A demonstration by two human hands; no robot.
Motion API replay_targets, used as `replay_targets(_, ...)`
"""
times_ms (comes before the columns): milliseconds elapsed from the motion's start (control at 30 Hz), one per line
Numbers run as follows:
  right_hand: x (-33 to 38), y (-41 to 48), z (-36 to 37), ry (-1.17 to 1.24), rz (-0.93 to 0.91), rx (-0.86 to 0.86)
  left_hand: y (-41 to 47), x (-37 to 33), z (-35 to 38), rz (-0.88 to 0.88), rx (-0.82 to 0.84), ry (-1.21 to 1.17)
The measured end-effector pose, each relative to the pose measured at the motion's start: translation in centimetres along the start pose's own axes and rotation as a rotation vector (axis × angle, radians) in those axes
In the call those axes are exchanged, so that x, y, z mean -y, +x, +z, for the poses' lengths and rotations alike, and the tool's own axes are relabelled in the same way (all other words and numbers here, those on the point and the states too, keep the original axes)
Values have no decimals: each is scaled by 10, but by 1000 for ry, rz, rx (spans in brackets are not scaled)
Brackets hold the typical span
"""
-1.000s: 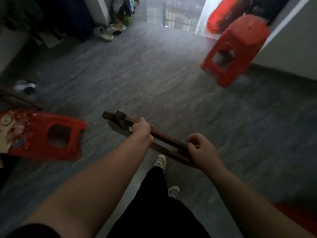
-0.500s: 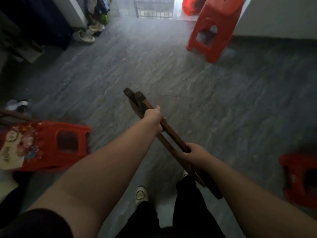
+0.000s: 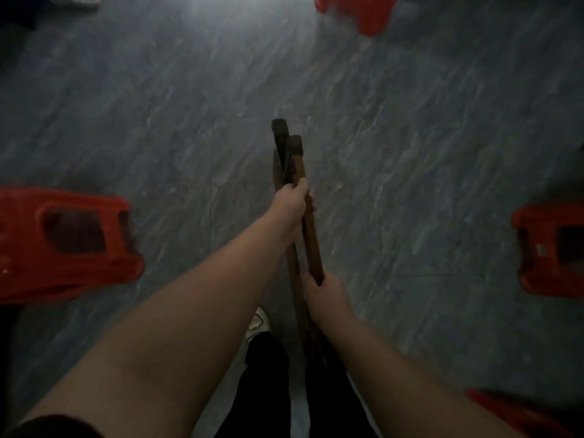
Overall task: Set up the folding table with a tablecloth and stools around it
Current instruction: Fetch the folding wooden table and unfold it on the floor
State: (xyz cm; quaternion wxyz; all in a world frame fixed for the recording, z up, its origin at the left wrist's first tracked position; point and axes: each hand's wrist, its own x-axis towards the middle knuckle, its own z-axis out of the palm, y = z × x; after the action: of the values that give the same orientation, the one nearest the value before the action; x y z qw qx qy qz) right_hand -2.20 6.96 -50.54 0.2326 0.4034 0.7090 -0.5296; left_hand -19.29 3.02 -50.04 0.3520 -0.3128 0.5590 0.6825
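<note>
- The left hand (image 3: pixel 292 205) is wrapped round the folded wooden frame (image 3: pixel 312 245) farther out. The right hand (image 3: pixel 327 294) is closed on the frame's near part, closer to the body.
- The frame is held above the floor (image 3: pixel 410 153), straight ahead. Its long axis points away from the person, and its two blunt ends are just past the left hand.
- It looks like dark, worn brown bars lying tight together, probably the folding desk's stand, not yet opened.
- Opening it likely means drawing the bars apart sideways.
- Red stools sit well apart on the left (image 3: pixel 69 241), on the right (image 3: pixel 543 254) and ahead (image 3: pixel 357 14).
</note>
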Motion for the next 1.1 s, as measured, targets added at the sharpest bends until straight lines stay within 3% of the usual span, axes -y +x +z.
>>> replay_targets(333, -70, 53, 49, 49, 17, -42, 47, 57, -15, -14, 36, 118)
replay_targets(1000, -61, 69, 46, 57, 56, -13, 80, 60, -8, 28, 8, 303)
replay_targets(1100, -63, 64, 41, 50, 32, 13, 71, 57, -9, 52, -7, 527)
